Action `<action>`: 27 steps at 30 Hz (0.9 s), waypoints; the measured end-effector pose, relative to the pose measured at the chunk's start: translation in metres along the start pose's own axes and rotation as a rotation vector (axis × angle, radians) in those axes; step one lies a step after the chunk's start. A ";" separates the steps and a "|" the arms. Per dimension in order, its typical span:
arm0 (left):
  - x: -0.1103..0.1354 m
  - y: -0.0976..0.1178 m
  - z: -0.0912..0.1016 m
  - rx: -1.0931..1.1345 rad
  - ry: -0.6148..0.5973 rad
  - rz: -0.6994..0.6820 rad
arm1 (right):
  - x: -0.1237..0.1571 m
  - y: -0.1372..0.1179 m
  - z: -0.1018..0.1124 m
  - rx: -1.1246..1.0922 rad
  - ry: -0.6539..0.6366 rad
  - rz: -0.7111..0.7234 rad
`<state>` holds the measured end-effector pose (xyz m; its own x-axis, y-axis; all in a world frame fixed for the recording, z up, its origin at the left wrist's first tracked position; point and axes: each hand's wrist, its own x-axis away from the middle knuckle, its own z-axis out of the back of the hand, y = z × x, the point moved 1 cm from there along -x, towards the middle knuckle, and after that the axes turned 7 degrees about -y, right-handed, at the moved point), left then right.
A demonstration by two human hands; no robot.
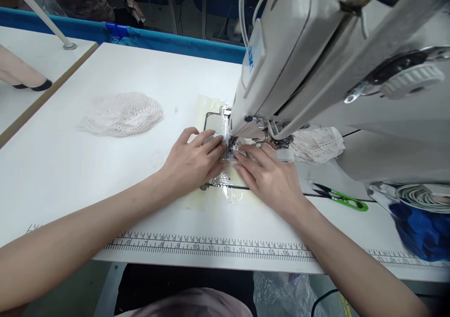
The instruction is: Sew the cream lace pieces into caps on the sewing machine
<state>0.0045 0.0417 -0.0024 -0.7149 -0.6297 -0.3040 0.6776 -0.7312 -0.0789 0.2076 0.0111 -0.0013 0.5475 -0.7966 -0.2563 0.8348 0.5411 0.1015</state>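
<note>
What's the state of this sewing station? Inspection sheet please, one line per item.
Surface: white table, ruler scale along its front edge.
Job's things: sewing machine; white lace partly behind the right hand; crumpled lace pile on the table's left side.
Clutter: green-handled thread snips and blue cloth, both to the right.
Hands: left hand and right hand palm down, fingertips either side of the presser foot; grip unclear.
Cables: black cable below the table's front edge; pale cable behind the machine head.
Surroundings: blue fabric trough along the far edge.
</note>
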 end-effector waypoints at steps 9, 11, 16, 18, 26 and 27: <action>0.001 -0.001 0.001 0.012 -0.015 0.036 | 0.004 0.009 -0.004 0.013 0.066 -0.022; 0.003 -0.003 0.002 0.022 -0.012 0.042 | 0.004 0.011 -0.007 0.001 0.080 -0.024; 0.005 -0.001 0.002 0.099 0.064 -0.048 | 0.005 0.015 -0.008 -0.152 0.029 -0.127; 0.005 0.001 0.003 0.173 0.094 -0.108 | 0.007 0.016 -0.003 -0.406 -0.041 -0.227; 0.005 -0.021 0.017 1.371 -0.229 -0.040 | 0.003 0.013 0.024 -1.656 -0.525 -0.292; 0.005 -0.024 0.021 1.521 -0.238 0.033 | 0.002 0.010 0.024 -1.739 -0.551 -0.331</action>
<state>-0.0196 0.0506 0.0176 -0.8141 -0.5680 -0.1211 -0.0125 -0.1913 0.9815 0.2182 0.0084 0.0227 0.6467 -0.7085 0.2825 0.1025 -0.2864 -0.9526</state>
